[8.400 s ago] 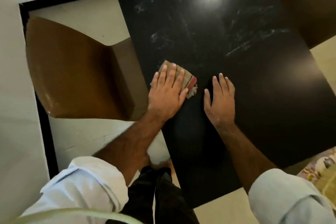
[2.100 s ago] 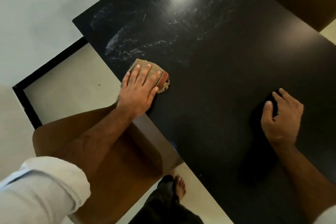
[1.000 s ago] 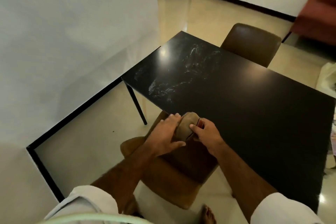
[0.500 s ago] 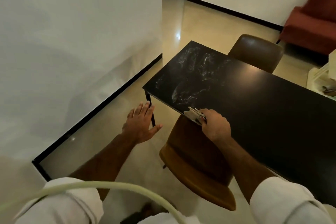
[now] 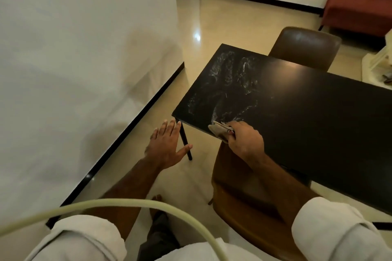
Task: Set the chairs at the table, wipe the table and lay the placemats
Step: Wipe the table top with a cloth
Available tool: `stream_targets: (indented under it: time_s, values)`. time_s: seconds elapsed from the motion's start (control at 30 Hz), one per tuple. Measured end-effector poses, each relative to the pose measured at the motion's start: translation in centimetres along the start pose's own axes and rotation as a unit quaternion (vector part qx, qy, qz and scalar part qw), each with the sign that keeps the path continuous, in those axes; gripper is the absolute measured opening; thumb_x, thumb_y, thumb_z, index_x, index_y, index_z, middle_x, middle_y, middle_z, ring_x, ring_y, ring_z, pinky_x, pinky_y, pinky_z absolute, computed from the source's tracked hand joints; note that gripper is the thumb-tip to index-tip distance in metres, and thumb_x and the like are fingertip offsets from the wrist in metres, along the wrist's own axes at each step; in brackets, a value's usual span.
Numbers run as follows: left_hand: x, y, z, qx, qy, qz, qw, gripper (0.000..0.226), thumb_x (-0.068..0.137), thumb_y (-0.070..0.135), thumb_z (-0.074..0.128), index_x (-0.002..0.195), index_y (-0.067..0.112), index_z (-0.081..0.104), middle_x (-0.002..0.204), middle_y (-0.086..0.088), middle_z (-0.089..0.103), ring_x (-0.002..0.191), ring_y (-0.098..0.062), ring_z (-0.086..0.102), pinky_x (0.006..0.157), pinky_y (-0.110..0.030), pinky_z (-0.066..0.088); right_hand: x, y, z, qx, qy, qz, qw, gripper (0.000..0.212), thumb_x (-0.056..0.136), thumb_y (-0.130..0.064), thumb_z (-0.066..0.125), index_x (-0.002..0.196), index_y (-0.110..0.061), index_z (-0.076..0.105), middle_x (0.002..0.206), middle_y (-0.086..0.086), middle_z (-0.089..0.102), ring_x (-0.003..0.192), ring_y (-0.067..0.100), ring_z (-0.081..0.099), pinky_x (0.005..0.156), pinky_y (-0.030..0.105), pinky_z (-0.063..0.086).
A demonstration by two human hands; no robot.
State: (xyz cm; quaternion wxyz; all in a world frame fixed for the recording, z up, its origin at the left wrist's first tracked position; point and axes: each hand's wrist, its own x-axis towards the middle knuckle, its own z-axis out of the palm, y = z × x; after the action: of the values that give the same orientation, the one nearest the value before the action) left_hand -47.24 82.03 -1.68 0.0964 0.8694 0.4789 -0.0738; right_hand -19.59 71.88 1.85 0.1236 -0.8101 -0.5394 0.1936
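Seemingly crumpled cloth (image 5: 218, 131) in right hand (image 5: 244, 140)

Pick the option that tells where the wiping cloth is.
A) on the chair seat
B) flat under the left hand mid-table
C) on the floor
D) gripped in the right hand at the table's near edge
D: the right hand grips the cloth at the near edge of the black table, while the left hand is open over the floor, holding nothing.

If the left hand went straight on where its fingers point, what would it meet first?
Likely the near corner of the black table, by its leg; the left hand may sit lower, so depth is unclear.
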Motion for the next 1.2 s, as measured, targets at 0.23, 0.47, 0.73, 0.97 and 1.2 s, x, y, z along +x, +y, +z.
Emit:
stream_targets:
  time_s: [0.23, 0.47, 0.73, 0.97, 1.2]
  values:
    - [8.2, -6.9, -1.0, -0.011, -0.045, 0.097, 0.994, 0.103, 0.1, 0.085, 0.027, 0.175, 0.022, -0.004, 0.184, -0.004, -0.006, 0.17, -0.029, -0.008, 0.137, -0.055, 0.01, 4.6, -4.8, 3.8, 0.033, 0.021, 0.126, 0.991, 0.027, 0.107, -0.04, 0.067, 0.133, -0.033, 0.065, 0.117, -0.005, 0.066, 0.097, 0.016, 0.066, 0.084, 0.042, 0.064]
    - [16.1, -11.1, -3.1, -0.002, -0.092, 0.188, 0.978, 0.101, 0.101, 0.083, 0.03, 0.175, 0.021, 0.001, 0.184, -0.005, -0.002, 0.17, -0.03, -0.004, 0.136, -0.057, 0.011, 7.0, -8.0, 4.9, 0.135, 0.065, 0.297, 0.943, 0.023, 0.107, -0.031, 0.064, 0.13, -0.029, 0.065, 0.109, -0.004, 0.07, 0.096, 0.018, 0.067, 0.086, 0.041, 0.061]
    - [24.4, -7.0, -1.8, 0.023, -0.119, 0.269, 0.955, 0.1, 0.103, 0.08, 0.036, 0.175, 0.02, 0.003, 0.184, -0.006, -0.002, 0.17, -0.028, -0.006, 0.136, -0.056, 0.01, 10.2, -1.9, 4.7, 0.334, 0.11, 0.426, 0.833, 0.016, 0.108, -0.017, 0.059, 0.114, -0.024, 0.072, 0.114, 0.001, 0.071, 0.105, 0.019, 0.068, 0.085, 0.038, 0.06]
    - [30.3, -2.3, 0.8, 0.053, -0.146, 0.283, 0.947, 0.099, 0.104, 0.075, 0.044, 0.176, 0.021, 0.004, 0.184, -0.006, -0.006, 0.17, -0.029, -0.009, 0.136, -0.058, 0.008, 14.2, 3.8, 6.7, 0.079, 0.056, 0.426, 0.899, 0.052, 0.105, -0.036, 0.066, 0.154, -0.027, 0.052, 0.15, 0.009, 0.056, 0.138, 0.037, 0.056, 0.108, 0.052, 0.054]
    - [35.2, 0.0, 2.8, 0.084, -0.124, 0.295, 0.944, 0.097, 0.1, 0.076, 0.049, 0.175, 0.027, 0.01, 0.184, -0.006, -0.009, 0.169, -0.033, -0.011, 0.135, -0.061, 0.005, 13.7, 1.0, 15.6, -0.049, 0.067, 0.325, 0.942, 0.064, 0.116, -0.055, 0.029, 0.175, -0.037, 0.013, 0.184, 0.007, 0.005, 0.169, 0.043, -0.003, 0.133, 0.066, 0.015]
